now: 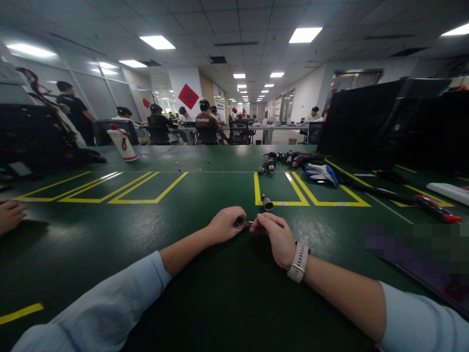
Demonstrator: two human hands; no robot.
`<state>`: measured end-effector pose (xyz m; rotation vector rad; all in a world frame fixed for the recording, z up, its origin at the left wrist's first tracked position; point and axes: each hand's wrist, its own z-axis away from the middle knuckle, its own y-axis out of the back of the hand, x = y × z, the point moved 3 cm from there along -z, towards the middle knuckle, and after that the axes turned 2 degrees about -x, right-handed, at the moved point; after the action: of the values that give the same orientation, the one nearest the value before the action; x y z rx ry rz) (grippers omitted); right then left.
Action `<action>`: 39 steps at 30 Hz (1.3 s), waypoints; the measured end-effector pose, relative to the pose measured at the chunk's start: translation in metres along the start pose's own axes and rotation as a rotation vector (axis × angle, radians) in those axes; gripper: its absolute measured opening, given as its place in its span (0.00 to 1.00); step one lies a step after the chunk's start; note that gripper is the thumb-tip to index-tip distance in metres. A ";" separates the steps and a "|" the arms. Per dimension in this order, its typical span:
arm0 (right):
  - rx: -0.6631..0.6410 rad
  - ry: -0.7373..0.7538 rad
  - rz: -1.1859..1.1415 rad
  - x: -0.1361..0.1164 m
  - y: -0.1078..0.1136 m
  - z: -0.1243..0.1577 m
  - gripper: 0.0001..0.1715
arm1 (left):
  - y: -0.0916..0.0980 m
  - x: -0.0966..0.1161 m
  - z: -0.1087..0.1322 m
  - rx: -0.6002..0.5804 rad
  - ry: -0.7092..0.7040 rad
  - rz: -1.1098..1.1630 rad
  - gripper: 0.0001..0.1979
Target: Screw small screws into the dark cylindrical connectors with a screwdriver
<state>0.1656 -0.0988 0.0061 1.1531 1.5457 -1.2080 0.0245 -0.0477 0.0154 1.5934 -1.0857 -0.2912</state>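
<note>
My left hand (226, 225) is closed around a small round metal part (239, 222), whose dark hollow end faces me. Close beside it, the fingers of my right hand (273, 232) are pinched on a thin shiny metal pin (249, 223) that spans the gap toward the left hand. Most of that pin is hidden, so its kind cannot be told. A similar cylindrical metal part (267, 203) lies on the green table (205, 288), just beyond my right hand, at the corner of a yellow tape outline (289, 204).
Dark metal parts and cables (271, 164) lie at the back right, with blue-and-white gloves (322, 173) and a red-and-black tool (437, 209) nearby. A white cup (122, 143) stands back left. Another person's hand (10, 215) rests at the left edge. Black monitors (381, 122) flank the right.
</note>
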 end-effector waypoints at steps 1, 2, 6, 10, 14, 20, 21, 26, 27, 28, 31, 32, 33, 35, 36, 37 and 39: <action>-0.003 -0.015 -0.010 0.000 0.000 -0.001 0.15 | 0.000 0.001 0.000 -0.012 -0.015 -0.002 0.04; 0.000 -0.034 -0.028 0.000 0.000 -0.001 0.15 | -0.001 0.001 0.000 -0.021 -0.028 -0.001 0.04; 0.048 -0.114 -0.113 0.000 0.003 -0.004 0.15 | -0.002 0.001 0.000 -0.044 -0.041 0.009 0.03; 0.055 -0.174 -0.201 0.003 0.005 -0.006 0.14 | -0.001 0.001 0.000 -0.047 -0.021 0.043 0.04; 0.054 -0.155 -0.219 0.003 0.004 -0.005 0.14 | 0.000 0.001 -0.001 -0.028 -0.002 0.079 0.05; -0.020 0.051 0.064 -0.007 -0.001 0.002 0.16 | -0.002 0.003 0.000 -0.055 -0.014 -0.035 0.04; -0.033 0.049 0.080 -0.008 -0.001 0.002 0.16 | -0.003 0.003 0.000 -0.059 -0.018 -0.055 0.04; 0.003 -0.088 -0.081 0.000 0.003 -0.003 0.16 | -0.003 0.003 0.001 -0.088 -0.036 -0.048 0.05; 0.006 -0.111 -0.116 0.002 0.004 -0.004 0.16 | -0.003 0.003 0.001 -0.094 -0.042 -0.028 0.05; 0.004 -0.129 -0.143 0.004 0.004 -0.005 0.15 | -0.003 0.003 0.001 -0.095 -0.048 -0.008 0.05; -0.008 -0.153 -0.186 0.007 0.004 -0.005 0.15 | -0.002 0.003 0.000 -0.080 -0.057 0.051 0.07; -0.008 -0.152 -0.195 0.007 0.004 -0.005 0.15 | -0.002 0.003 0.000 -0.071 -0.055 0.067 0.07; -0.005 -0.148 -0.204 0.007 0.003 -0.005 0.15 | -0.002 0.003 0.000 -0.064 -0.051 0.077 0.07; 0.003 -0.135 -0.216 0.006 0.003 -0.005 0.14 | -0.002 0.003 0.000 -0.063 -0.045 0.086 0.07; 0.007 -0.129 -0.217 0.006 0.002 -0.005 0.14 | -0.002 0.003 0.000 -0.066 -0.041 0.084 0.07; 0.009 -0.123 -0.216 0.005 0.002 -0.005 0.14 | -0.002 0.003 0.000 -0.069 -0.036 0.081 0.08; 0.024 -0.116 -0.208 0.005 0.003 -0.005 0.14 | -0.001 0.002 0.000 -0.071 -0.023 0.073 0.08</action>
<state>0.1671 -0.0923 0.0020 0.9370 1.5961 -1.4084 0.0265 -0.0494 0.0156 1.4877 -1.1365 -0.2968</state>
